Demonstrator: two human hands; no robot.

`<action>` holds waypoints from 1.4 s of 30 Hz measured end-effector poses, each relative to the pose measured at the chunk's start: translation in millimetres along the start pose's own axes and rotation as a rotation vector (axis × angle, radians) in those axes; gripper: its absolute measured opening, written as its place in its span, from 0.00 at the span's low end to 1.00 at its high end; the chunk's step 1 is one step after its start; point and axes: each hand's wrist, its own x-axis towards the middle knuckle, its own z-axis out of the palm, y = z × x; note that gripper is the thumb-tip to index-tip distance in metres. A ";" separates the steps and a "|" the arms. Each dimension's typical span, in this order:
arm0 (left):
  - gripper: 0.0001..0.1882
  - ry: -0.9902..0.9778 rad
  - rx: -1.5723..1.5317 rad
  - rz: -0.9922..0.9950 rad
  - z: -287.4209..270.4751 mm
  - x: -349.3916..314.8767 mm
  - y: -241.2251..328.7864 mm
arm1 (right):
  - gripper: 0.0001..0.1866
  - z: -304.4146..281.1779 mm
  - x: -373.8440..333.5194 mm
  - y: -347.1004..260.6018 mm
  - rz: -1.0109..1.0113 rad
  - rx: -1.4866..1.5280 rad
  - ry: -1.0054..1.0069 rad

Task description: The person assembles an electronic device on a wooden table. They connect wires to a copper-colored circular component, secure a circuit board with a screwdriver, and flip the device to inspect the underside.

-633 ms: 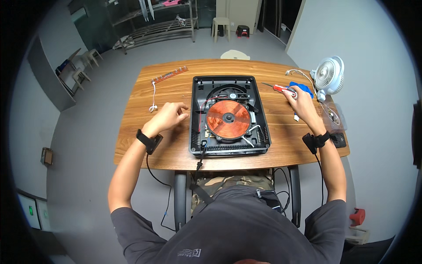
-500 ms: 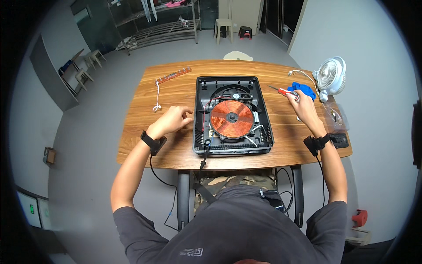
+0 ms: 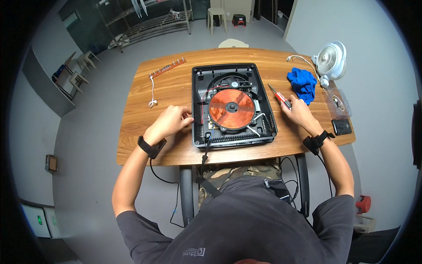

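Note:
An opened induction cooker, a black housing with a round copper coil in it, lies on the wooden table in front of me. My left hand rests at its left side, fingers loosely bent and a little apart, the tips at the housing's edge. Nothing shows between them. To the right of the housing, my right hand is closed around a screwdriver with a red handle. Its thin shaft points away from me, slightly to the left, apart from the housing. Red, white and blue wires run around the coil.
A circuit board strip with a white cable lies at the far left. On the right are a crumpled blue cloth, a white fan, a clear plastic tray and a black flat object. A black cord crosses the front edge.
My right hand has moved with the screwdriver away from the blue cloth, nearer to me. My left hand has come closer to the housing's edge. The whole view has shifted slightly.

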 end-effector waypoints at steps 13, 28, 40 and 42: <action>0.13 0.007 -0.077 -0.127 7.2 11.6 -7.2 | 0.28 11.4 -11.4 -5.2 0.053 -0.059 -0.261; 0.15 0.007 -0.154 -0.167 9.5 8.7 -7.8 | 0.24 -30.2 -4.5 -34.4 -0.001 -0.226 -0.155; 0.15 -0.056 -0.245 -0.223 3.9 4.9 -1.2 | 0.37 -12.3 14.0 -118.7 -0.803 0.010 -0.330; 0.15 -0.051 -0.234 -0.209 6.3 5.0 -4.8 | 0.39 -5.6 14.8 -126.5 -0.802 -0.005 -0.350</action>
